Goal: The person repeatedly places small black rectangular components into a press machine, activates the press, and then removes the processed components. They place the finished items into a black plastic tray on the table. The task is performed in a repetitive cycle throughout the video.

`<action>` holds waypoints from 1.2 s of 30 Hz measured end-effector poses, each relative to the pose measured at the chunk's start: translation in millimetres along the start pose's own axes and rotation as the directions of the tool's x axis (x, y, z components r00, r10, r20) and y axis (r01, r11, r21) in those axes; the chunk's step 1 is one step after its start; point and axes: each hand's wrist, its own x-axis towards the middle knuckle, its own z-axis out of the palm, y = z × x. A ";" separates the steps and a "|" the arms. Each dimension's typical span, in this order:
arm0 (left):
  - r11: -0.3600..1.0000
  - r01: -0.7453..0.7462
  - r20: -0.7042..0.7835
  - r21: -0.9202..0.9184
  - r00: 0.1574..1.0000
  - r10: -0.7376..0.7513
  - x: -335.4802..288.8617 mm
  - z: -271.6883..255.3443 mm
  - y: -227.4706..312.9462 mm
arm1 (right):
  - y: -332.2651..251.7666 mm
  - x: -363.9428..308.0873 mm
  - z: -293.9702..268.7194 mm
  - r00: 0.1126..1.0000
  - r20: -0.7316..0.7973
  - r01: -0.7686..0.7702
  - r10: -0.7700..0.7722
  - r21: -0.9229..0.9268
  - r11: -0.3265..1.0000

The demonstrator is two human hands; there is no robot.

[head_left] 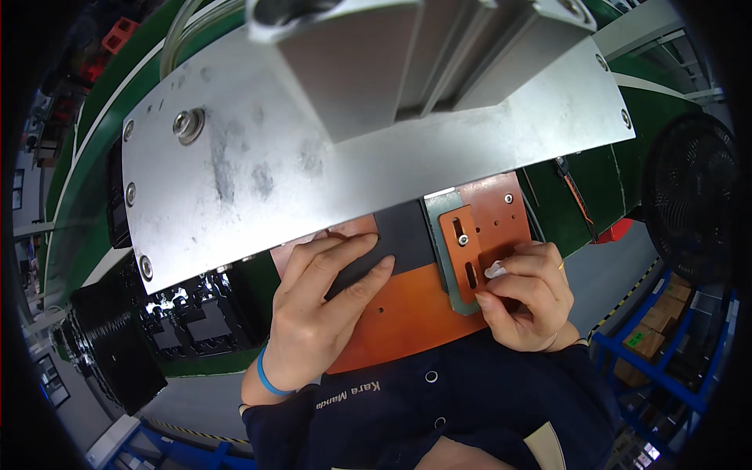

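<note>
A dark grey flat panel (407,239) lies on an orange fixture plate (392,321), its far end hidden under a large metal plate. The fingertips of my left hand (317,294) rest on the panel's left side, thumb and fingers apart. On the panel's right lies a greenish strip (444,251) with an orange slotted block (464,258) bolted over it. Beside that block my right hand (533,294) is closed, with a small white crumpled scrap (495,269) showing between its fingers. I cannot tell whether the scrap is film or tissue.
The thick metal plate (235,172) with bolts and an upright bracket (352,70) overhangs the fixture. Glossy black parts (192,317) and a black roll (110,345) lie left. At right are an orange-and-black cutter (576,196), a black fan (693,196) and blue racking with cartons (654,325).
</note>
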 end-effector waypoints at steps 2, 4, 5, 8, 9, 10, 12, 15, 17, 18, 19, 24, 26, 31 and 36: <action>1.000 -0.001 -0.002 -0.003 1.000 0.001 0.2 0.1 -0.2 | -0.4 1.1 0.7 1.000 -0.013 -0.004 0.004 -0.008 1.000; 1.000 -0.007 -0.009 -0.007 1.000 0.007 0.8 0.3 -0.1 | -1.3 2.7 3.4 0.999 -0.036 0.000 0.000 -0.015 1.000; 1.000 -0.011 -0.008 -0.006 1.000 0.011 1.1 0.1 -0.5 | -1.5 1.5 3.7 1.000 -0.008 -0.003 0.003 -0.043 0.999; 1.000 -0.002 -0.003 -0.006 1.000 0.002 1.4 0.1 0.2 | -6.6 8.1 2.6 0.991 0.129 0.050 -0.030 -0.157 0.986; 1.000 0.002 -0.003 -0.007 1.000 -0.002 1.4 -0.1 0.5 | -6.6 3.7 1.8 0.975 0.221 0.059 -0.019 -0.177 0.982; 1.000 0.005 -0.003 -0.009 1.000 -0.005 1.3 -0.3 0.9 | -8.2 6.1 2.0 0.966 0.259 0.072 -0.021 -0.191 0.979; 1.000 0.009 -0.004 -0.007 1.000 -0.009 1.4 -0.4 1.7 | -12.3 12.7 3.3 0.943 0.333 0.100 -0.024 -0.214 0.972; 1.000 0.011 -0.006 -0.005 1.000 -0.011 1.0 0.0 1.4 | -13.4 13.6 5.2 0.929 0.371 0.113 -0.005 -0.270 0.956; 1.000 0.011 -0.006 -0.008 1.000 -0.011 1.4 0.3 1.2 | -13.7 13.2 5.7 0.929 0.371 0.116 -0.004 -0.282 0.952; 1.000 0.013 -0.002 -0.010 1.000 -0.013 1.6 -0.3 1.4 | -13.4 12.5 6.1 0.930 0.369 0.114 -0.003 -0.280 0.953; 1.000 0.014 0.002 -0.011 1.000 -0.014 1.9 -1.3 1.7 | -13.2 12.2 6.3 0.930 0.367 0.112 -0.002 -0.278 0.954; 1.000 0.012 -0.002 -0.017 1.000 -0.013 2.4 -1.1 1.5 | -13.2 12.4 6.6 0.931 0.364 0.108 -0.002 -0.270 0.957; 1.000 0.012 -0.005 -0.018 1.000 -0.012 2.1 -0.7 1.5 | -13.2 12.6 6.7 0.931 0.365 0.107 -0.003 -0.266 0.958; 1.000 0.018 0.001 -0.018 1.000 -0.018 2.2 -0.4 1.3 | -12.2 13.2 7.0 0.931 0.365 0.105 -0.004 -0.257 0.961; 1.000 0.022 0.002 -0.022 1.000 -0.022 2.0 -0.3 1.2 | -12.7 11.8 7.4 0.933 0.361 0.103 -0.003 -0.260 0.960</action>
